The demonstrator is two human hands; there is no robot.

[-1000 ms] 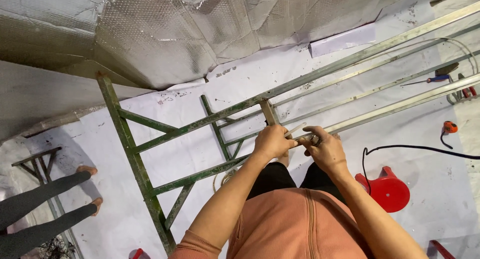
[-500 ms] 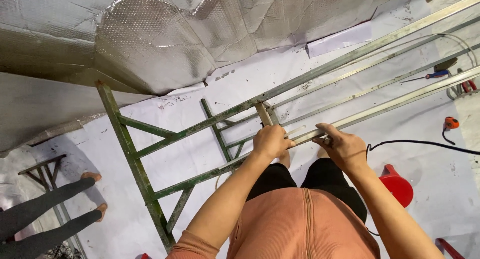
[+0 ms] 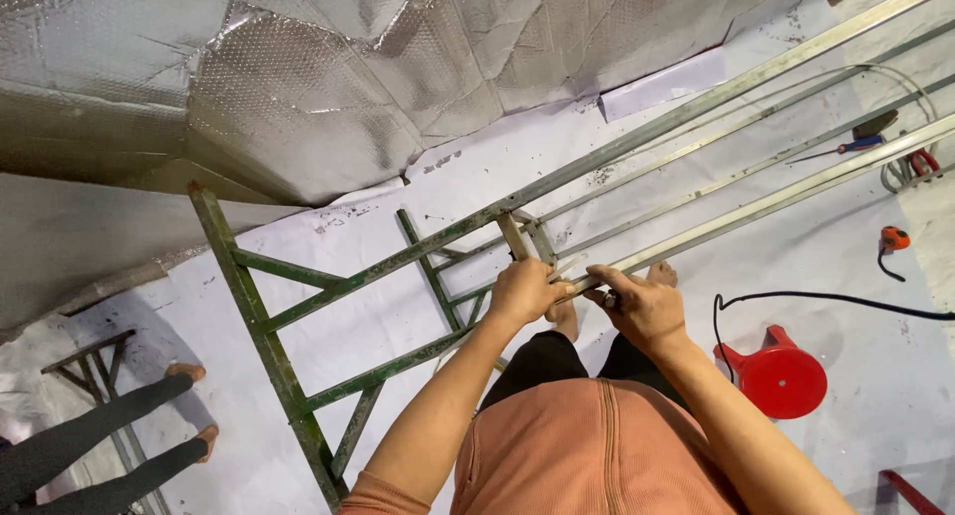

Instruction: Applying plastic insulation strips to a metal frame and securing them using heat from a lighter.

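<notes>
White sheet floor, silver bubble-foil sheeting heaped at top. Far left: another person's legs in dark leggings beside small metal stand. Green-painted metal frame stands over floor, paint worn, rusty patches, diagonal braces already in place. Left hand closed round short upright near joint. Right hand clamped on long pale rail, small dark thing under fingers, can't tell what. Looks mid-assembly, rail not clearly fixed yet. Red stool, black cable to right.
</notes>
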